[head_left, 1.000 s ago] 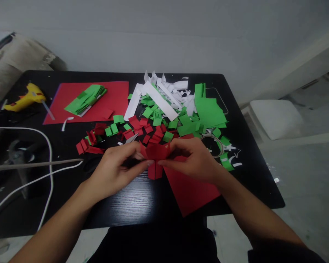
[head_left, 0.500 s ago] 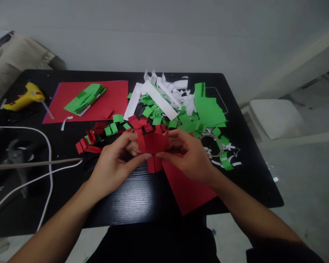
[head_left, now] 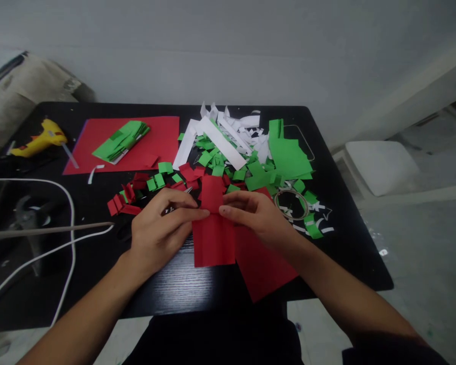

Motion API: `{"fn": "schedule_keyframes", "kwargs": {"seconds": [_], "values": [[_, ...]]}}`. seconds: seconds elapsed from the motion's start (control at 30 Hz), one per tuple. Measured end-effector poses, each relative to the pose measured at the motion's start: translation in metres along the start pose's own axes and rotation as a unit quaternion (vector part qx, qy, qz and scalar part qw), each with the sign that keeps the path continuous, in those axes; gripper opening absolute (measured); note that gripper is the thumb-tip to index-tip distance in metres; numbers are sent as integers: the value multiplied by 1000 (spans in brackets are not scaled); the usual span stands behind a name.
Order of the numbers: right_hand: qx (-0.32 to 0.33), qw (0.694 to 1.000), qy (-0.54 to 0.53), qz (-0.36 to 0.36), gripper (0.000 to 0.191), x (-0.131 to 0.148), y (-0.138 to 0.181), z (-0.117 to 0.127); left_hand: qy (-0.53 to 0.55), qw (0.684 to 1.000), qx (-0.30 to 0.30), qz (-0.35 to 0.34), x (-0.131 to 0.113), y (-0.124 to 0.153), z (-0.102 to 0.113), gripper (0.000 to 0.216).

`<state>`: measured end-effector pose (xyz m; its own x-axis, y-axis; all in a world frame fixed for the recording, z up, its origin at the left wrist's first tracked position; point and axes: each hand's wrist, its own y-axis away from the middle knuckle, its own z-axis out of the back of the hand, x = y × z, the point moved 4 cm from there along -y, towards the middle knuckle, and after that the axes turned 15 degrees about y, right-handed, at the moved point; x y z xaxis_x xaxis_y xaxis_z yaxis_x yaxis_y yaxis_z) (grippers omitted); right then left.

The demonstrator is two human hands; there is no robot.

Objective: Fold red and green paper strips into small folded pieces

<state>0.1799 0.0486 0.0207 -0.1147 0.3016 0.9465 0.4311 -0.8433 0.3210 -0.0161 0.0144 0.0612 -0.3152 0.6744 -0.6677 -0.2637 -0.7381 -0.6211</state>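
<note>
My left hand (head_left: 160,228) and my right hand (head_left: 256,217) both pinch a folded piece of red paper (head_left: 213,230) over the near middle of the black table (head_left: 182,284). The thumbs and forefingers meet at its narrow upper part, and a wider panel hangs unfolded below them. Under my right hand lies a larger red sheet (head_left: 264,266) that reaches past the table's front edge.
Cut green, red and white paper bits (head_left: 231,157) are heaped beyond my hands. A red sheet with folded green strips (head_left: 122,142) lies at back left, next to a yellow glue gun (head_left: 41,138). A tape ring (head_left: 292,204) sits right; white cable (head_left: 66,223) and pliers (head_left: 26,218) left.
The bunched red paper has been opened out: a wide panel now hangs below my fingers, where only a small stub showed before. Both hands stayed over the same spot.
</note>
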Motion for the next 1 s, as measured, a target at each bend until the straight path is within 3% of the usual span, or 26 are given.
{"fn": "schedule_keyframes", "kwargs": {"seconds": [0.1, 0.27, 0.43, 0.83, 1.0], "values": [[-26, 1000, 8, 8, 38, 0, 1, 1, 10, 999, 5, 34, 3, 1, -1, 21], [-54, 997, 26, 44, 32, 3, 0, 3, 148, 962, -48, 223, 16, -1, -1, 14], [-61, 995, 49, 63, 33, 3, 1, 1, 212, 911, 18, 354, 21, -1, -15, 31], [-42, 995, 72, 62, 34, 3, -1, 3, 220, 892, 11, 395, 26, 4, -16, 32], [-66, 993, 74, 68, 31, 4, 0, 4, 268, 889, 2, 370, 21, 2, -15, 31]]}}
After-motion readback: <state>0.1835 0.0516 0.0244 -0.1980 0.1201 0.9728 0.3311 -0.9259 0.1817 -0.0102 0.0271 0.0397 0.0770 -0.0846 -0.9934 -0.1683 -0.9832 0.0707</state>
